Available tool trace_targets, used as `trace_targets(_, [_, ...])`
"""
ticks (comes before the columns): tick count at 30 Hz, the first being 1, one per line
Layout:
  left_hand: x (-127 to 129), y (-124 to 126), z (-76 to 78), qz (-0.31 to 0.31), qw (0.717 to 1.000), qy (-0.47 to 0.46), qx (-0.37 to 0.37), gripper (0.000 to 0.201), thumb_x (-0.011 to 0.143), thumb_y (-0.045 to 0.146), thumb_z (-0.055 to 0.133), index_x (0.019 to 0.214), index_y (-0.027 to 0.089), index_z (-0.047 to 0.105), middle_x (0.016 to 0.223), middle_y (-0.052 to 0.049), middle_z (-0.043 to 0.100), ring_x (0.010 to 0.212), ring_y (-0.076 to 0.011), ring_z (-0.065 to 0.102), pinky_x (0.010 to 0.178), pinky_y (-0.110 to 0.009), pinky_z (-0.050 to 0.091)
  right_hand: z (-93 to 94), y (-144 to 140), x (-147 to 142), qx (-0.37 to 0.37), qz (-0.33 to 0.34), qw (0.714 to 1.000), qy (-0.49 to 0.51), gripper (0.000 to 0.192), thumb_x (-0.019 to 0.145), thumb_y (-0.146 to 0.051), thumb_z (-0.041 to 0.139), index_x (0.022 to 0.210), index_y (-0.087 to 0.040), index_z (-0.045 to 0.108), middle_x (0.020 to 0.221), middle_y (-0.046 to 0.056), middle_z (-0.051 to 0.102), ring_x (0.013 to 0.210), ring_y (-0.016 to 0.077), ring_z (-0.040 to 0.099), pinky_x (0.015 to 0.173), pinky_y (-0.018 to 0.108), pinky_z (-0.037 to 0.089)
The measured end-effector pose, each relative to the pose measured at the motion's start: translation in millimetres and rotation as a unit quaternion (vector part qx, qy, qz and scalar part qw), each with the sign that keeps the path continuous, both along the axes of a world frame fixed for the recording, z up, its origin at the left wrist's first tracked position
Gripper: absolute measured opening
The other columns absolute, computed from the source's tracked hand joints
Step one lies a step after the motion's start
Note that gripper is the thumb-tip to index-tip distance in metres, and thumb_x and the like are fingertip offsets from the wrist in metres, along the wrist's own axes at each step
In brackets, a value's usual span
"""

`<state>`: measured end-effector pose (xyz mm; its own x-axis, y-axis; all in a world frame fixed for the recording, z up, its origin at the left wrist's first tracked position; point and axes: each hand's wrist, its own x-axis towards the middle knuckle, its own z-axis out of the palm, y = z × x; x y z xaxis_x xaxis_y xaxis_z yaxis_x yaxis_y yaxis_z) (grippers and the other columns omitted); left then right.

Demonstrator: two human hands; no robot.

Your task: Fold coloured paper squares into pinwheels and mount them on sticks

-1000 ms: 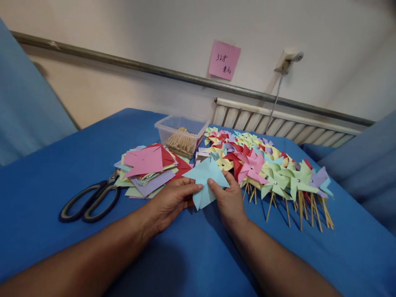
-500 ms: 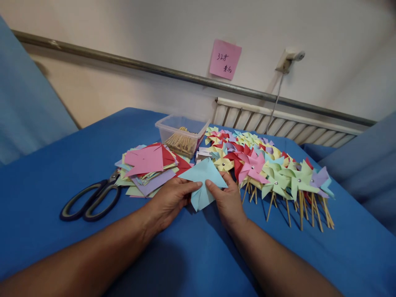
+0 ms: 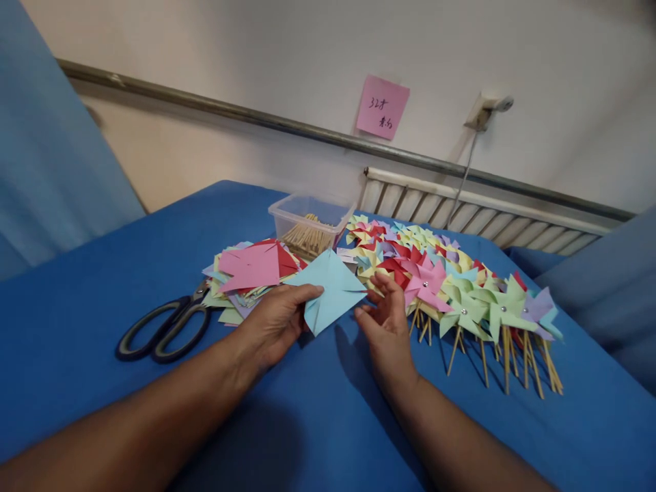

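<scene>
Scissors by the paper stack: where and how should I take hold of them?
Probably grip the scissors by both handle loops, coming from the near left: the loops point that way and lie uncovered on the blue surface, while the paper stack hides most of the blades.

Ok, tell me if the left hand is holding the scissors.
No, the left hand holds light-blue paper; the scissors lie on the table.

Blue paper [image 3: 334, 285] pinched in left fingers [image 3: 306, 293].
</scene>
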<state>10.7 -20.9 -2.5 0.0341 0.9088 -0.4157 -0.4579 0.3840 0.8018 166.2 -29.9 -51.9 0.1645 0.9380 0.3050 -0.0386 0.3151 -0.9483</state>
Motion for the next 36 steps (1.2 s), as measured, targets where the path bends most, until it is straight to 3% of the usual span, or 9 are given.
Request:
trace_targets(2, [-1,0,1.4,0.005,1.0,-0.011,-0.012,0.013,0.071,0.01,0.068,0.083,0.013,0.072,0.072,-0.005,0.074,0.061,-0.017,0.065,0.062,-0.028,0.055,4.7,-6,1,0.073,-0.008,0.991,-0.116,0.059,0.075,-0.018,0.062,0.131,-0.031,0.047,0.145,0.008,0.038,0.13,0.0267,0.043,0.099,0.046,0.043])
trace_targets(5, [-1,0,1.0,0.005,1.0,-0.023,-0.004,0.018,0.072,0.009,0.067,0.089,0.014,0.072,0.077,-0.005,0.075,0.065,-0.017,0.067,0.065,-0.027,0.055,11.4,-13,1,0.169,0.008,0.953,-0.253,0.047,0.077,-0.013,0.061,0.121,-0.031,0.057,0.152,0.005,0.025,0.142,0.0291,0.026,0.111,0.052,0.029])
trace_targets(8, [-1,-1,-1.1,-0.012,1.0,-0.021,0.017,0.019,0.071,0.01,0.069,0.089,0.014,0.072,0.08,-0.005,0.075,0.071,-0.0173,0.068,0.067,-0.026,0.055,12.7,-12,2,0.222,0.019,0.925,-0.307,0.032,0.077,-0.018,0.067,0.107,-0.03,0.065,0.15,0.004,0.03,0.14,0.0307,0.029,0.112,0.055,0.026])
trace_targets(11, [-1,-3,-3.0,-0.046,0.998,-0.013,0.039,0.013,0.071,0.013,0.07,0.085,0.013,0.073,0.077,-0.005,0.074,0.069,-0.0168,0.067,0.066,-0.025,0.054,11.4,-8,3,0.24,0.016,0.919,-0.311,0.014,0.079,-0.023,0.07,0.092,-0.028,0.069,0.142,0.004,0.041,0.136,0.0301,0.034,0.11,0.054,0.027])
trace_targets(14, [0,-4,-4.5,-0.064,0.997,-0.008,0.052,0.009,0.07,0.016,0.072,0.078,0.013,0.072,0.074,-0.005,0.073,0.068,-0.0162,0.066,0.066,-0.025,0.053,11.6,-6,4,0.213,0.02,0.934,-0.286,0.003,0.082,-0.025,0.068,0.083,-0.026,0.07,0.132,0.005,0.051,0.129,0.0273,0.042,0.108,0.05,0.031])
trace_targets(21, [4,-6,-8.4,-0.081,0.995,0.052,0.04,0.017,0.063,0.024,0.078,0.066,0.01,0.068,0.058,-0.004,0.066,0.051,-0.015,0.059,0.051,-0.027,0.046,10.0,-1,6,0.085,0.033,0.975,-0.203,0.01,0.079,-0.024,0.067,0.069,-0.022,0.065,0.115,0.006,0.061,0.113,0.0236,0.054,0.101,0.042,0.037])
trace_targets(36, [6,-5,-11.6,-0.099,0.985,0.131,0.05,0.025,0.061,0.031,0.08,0.059,0.012,0.063,0.05,-0.001,0.056,0.043,-0.011,0.047,0.042,-0.025,0.033,5.9,4,4,0.02,0.024,0.984,-0.174,0.014,0.076,-0.023,0.066,0.062,-0.021,0.061,0.105,0.006,0.066,0.103,0.0224,0.06,0.097,0.039,0.04])
